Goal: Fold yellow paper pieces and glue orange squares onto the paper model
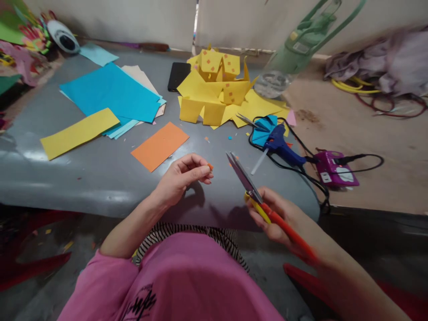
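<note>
Between the thumb and fingers of my left hand (183,176) is a small orange paper piece (210,166). My right hand (276,214) grips scissors (245,178) with red and yellow handles, their blades pointing up and to the left, close together. Just beyond my left hand lies an orange paper rectangle (160,146). Farther back stand yellow folded paper shapes (217,84), some dotted with small orange squares. A blue glue gun (284,149) with a clear glue stick rests to the right, beside folded blue paper (264,129).
Blue sheets (110,91) and a yellow strip (80,133) lie at the left. A black phone (179,76) is near the wall. A clear and green bottle (284,62) stands at the back right. Cords run to a purple power socket (336,168). Paper scraps dot the grey table (100,180).
</note>
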A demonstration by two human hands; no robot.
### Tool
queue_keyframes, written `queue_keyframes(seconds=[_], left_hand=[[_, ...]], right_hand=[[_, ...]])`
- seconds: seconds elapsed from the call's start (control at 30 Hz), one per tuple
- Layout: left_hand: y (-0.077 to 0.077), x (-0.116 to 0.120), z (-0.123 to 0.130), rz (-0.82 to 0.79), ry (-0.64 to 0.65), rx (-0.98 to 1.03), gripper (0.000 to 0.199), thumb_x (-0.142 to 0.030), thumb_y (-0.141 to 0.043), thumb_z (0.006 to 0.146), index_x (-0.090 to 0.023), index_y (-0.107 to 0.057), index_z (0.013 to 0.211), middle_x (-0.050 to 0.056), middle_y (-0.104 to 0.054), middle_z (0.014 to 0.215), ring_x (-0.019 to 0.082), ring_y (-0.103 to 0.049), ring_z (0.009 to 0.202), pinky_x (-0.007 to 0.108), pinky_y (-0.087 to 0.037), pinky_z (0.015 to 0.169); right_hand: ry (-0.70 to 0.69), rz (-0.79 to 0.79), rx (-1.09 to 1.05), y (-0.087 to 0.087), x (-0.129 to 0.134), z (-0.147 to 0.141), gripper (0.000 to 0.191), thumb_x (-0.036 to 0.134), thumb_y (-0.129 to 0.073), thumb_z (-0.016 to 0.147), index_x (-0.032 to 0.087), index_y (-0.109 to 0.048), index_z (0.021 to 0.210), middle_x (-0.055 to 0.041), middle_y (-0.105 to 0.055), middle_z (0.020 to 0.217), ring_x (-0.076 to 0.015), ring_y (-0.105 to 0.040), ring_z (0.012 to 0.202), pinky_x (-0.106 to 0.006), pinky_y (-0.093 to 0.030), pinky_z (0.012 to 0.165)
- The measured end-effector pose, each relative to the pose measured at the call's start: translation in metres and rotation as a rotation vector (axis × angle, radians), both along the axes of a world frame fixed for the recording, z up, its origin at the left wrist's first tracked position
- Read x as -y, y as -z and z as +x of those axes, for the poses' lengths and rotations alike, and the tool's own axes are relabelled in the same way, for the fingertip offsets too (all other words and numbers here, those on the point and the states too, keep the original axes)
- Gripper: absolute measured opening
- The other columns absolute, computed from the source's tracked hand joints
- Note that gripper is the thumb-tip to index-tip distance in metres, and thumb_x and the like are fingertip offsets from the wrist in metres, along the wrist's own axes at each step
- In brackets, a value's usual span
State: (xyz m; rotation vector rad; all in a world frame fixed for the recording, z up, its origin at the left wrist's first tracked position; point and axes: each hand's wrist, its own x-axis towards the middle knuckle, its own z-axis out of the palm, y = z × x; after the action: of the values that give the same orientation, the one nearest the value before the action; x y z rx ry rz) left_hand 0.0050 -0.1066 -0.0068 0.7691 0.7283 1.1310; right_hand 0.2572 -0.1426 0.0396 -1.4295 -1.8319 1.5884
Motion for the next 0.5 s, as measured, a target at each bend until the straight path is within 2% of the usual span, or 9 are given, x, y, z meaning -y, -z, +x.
queue_keyframes(seconds=[0.13, 0.23, 0.33, 0.43, 0.5], left_hand=[[-0.004, -0.001, 0.003, -0.032, -0.028, 0.071, 0.028, -0.036, -0.089, 0.071, -0.018, -0.069, 0.078, -0.002, -0.070, 0.071, 0.008, -0.066, 0.067, 0.017, -0.054, 0.064], [-0.005, -0.001, 0.006, -0.119, -0.013, 0.146, 0.029, -0.034, -0.090, 0.069, -0.018, -0.068, 0.077, -0.003, -0.068, 0.070, 0.005, -0.063, 0.060, 0.015, -0.053, 0.061], [-0.005, -0.001, 0.007, -0.188, 0.009, 0.174, 0.032, -0.035, -0.090, 0.067, -0.017, -0.065, 0.078, -0.004, -0.066, 0.069, 0.004, -0.060, 0.056, 0.015, -0.052, 0.059], [-0.003, -0.004, 0.004, -0.200, 0.020, 0.131, 0.034, -0.037, -0.088, 0.068, -0.018, -0.063, 0.079, -0.004, -0.066, 0.069, 0.004, -0.060, 0.055, 0.016, -0.051, 0.059], [-0.004, -0.012, 0.000, -0.168, 0.059, -0.011, 0.030, -0.037, -0.085, 0.070, -0.018, -0.063, 0.079, -0.003, -0.067, 0.071, 0.005, -0.061, 0.058, 0.017, -0.051, 0.062]], right_hand=[[0.143, 0.029, 0.091, 0.000, -0.005, -0.009, 0.053, 0.059, -0.084, 0.066, 0.026, -0.049, 0.089, 0.0050, -0.053, 0.068, -0.0122, -0.046, 0.056, -0.025, -0.038, 0.050], [0.187, 0.059, 0.068, -0.003, -0.007, -0.017, 0.057, 0.063, -0.084, 0.062, 0.026, -0.048, 0.088, 0.0059, -0.053, 0.067, -0.0125, -0.046, 0.055, -0.026, -0.041, 0.052], [0.161, 0.101, 0.138, -0.006, -0.009, -0.023, 0.060, 0.068, -0.082, 0.061, 0.026, -0.049, 0.089, 0.0048, -0.056, 0.067, -0.0143, -0.051, 0.057, -0.028, -0.043, 0.055], [0.185, 0.223, 0.306, -0.004, -0.018, -0.022, 0.062, 0.074, -0.076, 0.063, 0.026, -0.049, 0.090, 0.0029, -0.059, 0.067, -0.0177, -0.056, 0.059, -0.030, -0.043, 0.056], [0.228, 0.330, 0.441, 0.001, -0.029, -0.017, 0.062, 0.078, -0.072, 0.065, 0.026, -0.048, 0.090, 0.0007, -0.062, 0.068, -0.0210, -0.060, 0.061, -0.031, -0.043, 0.057]])
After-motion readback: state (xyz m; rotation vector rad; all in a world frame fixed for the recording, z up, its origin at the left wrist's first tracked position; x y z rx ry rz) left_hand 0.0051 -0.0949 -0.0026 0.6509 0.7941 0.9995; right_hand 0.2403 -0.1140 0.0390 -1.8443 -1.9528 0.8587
